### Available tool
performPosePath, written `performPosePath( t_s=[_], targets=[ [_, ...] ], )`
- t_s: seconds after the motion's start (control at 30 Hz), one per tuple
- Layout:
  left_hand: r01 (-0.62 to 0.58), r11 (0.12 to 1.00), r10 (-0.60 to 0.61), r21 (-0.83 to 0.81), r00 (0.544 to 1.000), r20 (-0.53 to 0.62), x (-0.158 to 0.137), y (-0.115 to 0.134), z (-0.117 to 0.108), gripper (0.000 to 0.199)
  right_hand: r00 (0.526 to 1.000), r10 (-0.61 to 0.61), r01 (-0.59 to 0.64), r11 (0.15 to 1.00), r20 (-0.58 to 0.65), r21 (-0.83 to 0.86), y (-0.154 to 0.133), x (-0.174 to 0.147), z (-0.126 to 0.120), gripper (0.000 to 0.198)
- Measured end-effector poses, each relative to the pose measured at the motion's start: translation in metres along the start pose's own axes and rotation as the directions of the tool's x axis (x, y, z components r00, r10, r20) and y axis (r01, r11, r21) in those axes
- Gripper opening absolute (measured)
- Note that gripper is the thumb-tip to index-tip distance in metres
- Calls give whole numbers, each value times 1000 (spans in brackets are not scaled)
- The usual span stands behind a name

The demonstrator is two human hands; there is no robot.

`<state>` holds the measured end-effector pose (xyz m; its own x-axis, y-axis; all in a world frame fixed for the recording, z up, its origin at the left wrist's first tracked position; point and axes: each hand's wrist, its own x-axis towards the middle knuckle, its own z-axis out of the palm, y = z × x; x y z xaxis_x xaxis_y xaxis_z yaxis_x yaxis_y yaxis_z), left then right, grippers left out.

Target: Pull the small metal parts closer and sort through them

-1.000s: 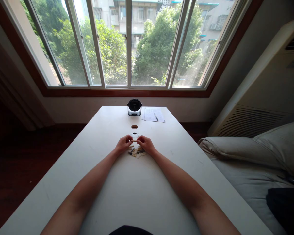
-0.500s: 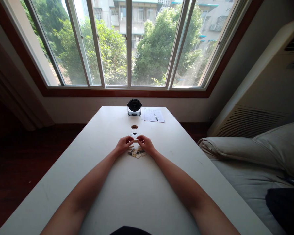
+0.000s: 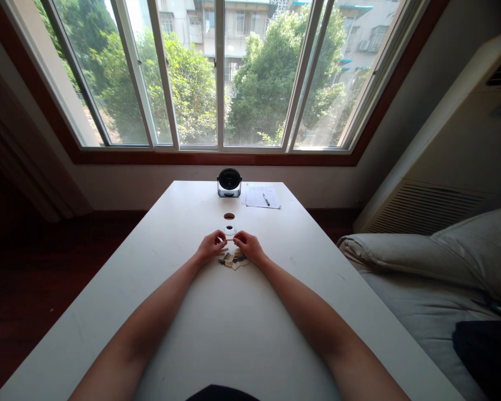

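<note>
My left hand [image 3: 211, 245] and my right hand [image 3: 247, 245] meet over the middle of the white table [image 3: 183, 312]. Between their fingertips they pinch a small thin tan piece [image 3: 230, 240], one hand at each end. Just below the hands lies a little pile of tan, white and dark small pieces [image 3: 232, 259]. Right behind the fingertips sits a small white round disc with a dark centre [image 3: 229, 229]. What the pinched piece is exactly is too small to tell.
A small brown disc [image 3: 229, 216] lies farther back, then a black round device on a silver base [image 3: 229, 182] and a sheet of paper [image 3: 261, 196] with a pen [image 3: 266, 199]. A bed with a pillow [image 3: 434, 250] stands at the right; windows behind.
Almost nothing differs: both hands stay together on the small piece, with only slight finger movement.
</note>
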<state>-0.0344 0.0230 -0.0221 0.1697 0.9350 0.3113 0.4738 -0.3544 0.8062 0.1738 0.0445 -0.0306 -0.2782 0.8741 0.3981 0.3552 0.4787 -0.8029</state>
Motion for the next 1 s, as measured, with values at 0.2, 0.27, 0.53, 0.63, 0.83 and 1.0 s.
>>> performPosePath(
  t_s=[0.2, 0.27, 0.53, 0.63, 0.83, 1.0],
  targets=[
    [-31, 999, 31, 9, 999, -11, 1, 0, 0, 23, 998, -63, 63, 997, 6, 33, -2, 1, 0, 16],
    [-39, 999, 39, 8, 999, -5, 1, 0, 1, 24, 997, -76, 75, 996, 2, 38, -3, 1, 1, 15],
    [-30, 999, 30, 24, 999, -15, 0, 1, 0, 18, 1000, 0, 0, 1000, -1, -8, -6, -2, -1, 22],
    [-30, 999, 30, 31, 1000, -7, 0, 2, 0, 16, 1000, 25, -25, 1000, 10, -6, -5, -1, 1, 23],
    [-27, 999, 26, 42, 1000, 11, -1, 4, 0, 16, 999, 29, -30, 999, 27, 28, -3, -1, 2, 22],
    [-16, 1000, 16, 26, 1000, 4, -1, 2, 1, 20, 1000, -4, 4, 1000, 2, 16, -3, -1, 1, 20]
  ],
)
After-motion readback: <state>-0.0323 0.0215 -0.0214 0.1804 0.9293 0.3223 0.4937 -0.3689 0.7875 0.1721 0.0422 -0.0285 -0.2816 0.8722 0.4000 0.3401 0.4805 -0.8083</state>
